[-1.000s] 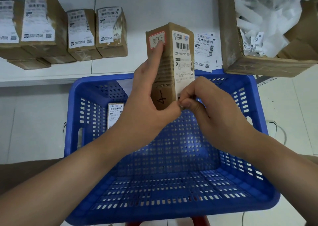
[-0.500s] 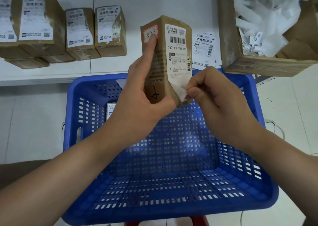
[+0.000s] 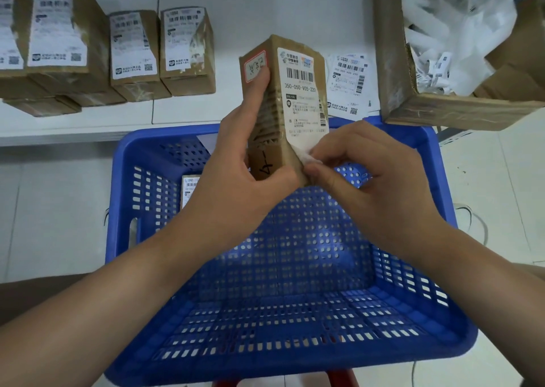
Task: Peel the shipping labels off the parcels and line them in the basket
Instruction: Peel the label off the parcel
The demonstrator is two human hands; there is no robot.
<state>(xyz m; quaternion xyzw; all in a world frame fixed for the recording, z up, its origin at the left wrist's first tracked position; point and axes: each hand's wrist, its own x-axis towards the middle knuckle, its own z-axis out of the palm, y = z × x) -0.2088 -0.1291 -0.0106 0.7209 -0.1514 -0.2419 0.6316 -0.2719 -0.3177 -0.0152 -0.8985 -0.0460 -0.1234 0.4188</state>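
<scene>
Holding a parcel (image 3: 272, 127) upright above the far end of the blue basket (image 3: 295, 313). Left hand (image 3: 241, 174) gripping its near end, forefinger lying up the left face, touching a red-bordered sticker (image 3: 255, 65). Right hand (image 3: 371, 180) pinching the near corner of the label (image 3: 305, 97), that corner lifting off the cardboard, remainder lying flat. Standing against the basket's far-left wall: one labelled parcel (image 3: 188, 189), partly hidden. Sitting on the bench (image 3: 250, 3), far left: labelled boxes (image 3: 132, 50). Lying far right: loose labels (image 3: 349, 86), beside a carton (image 3: 392, 47) holding backing strips (image 3: 442, 33).
</scene>
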